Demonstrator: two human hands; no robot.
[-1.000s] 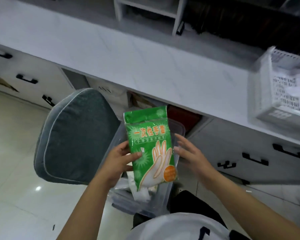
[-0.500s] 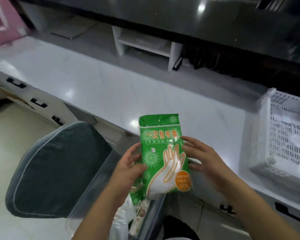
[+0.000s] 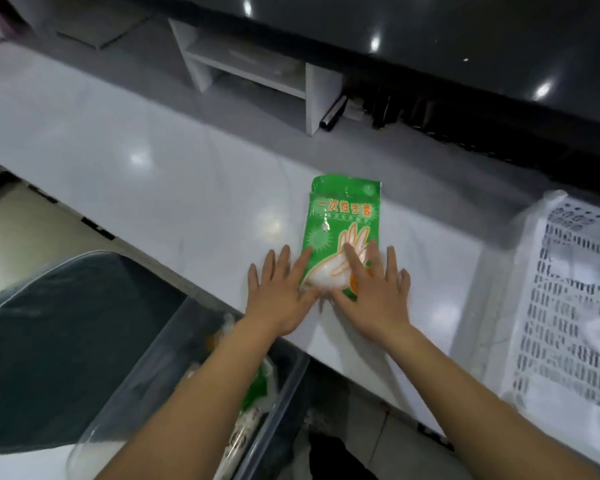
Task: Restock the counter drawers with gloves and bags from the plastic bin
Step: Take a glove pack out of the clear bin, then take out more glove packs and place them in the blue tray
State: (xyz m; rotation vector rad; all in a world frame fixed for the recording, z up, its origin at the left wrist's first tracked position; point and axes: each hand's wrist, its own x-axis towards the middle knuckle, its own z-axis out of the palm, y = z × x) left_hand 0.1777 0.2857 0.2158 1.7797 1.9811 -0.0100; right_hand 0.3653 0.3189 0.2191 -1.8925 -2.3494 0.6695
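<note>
1. The glove pack [image 3: 343, 220] lies flat on the white surface [image 3: 153, 188], near its front edge.
2. Both hands press its near end with straight fingers: left hand [image 3: 281, 292] on the left corner, right hand [image 3: 378, 292] across the right.
3. The clear bin [image 3: 278, 403] sits below the surface edge, under the left forearm.
</note>
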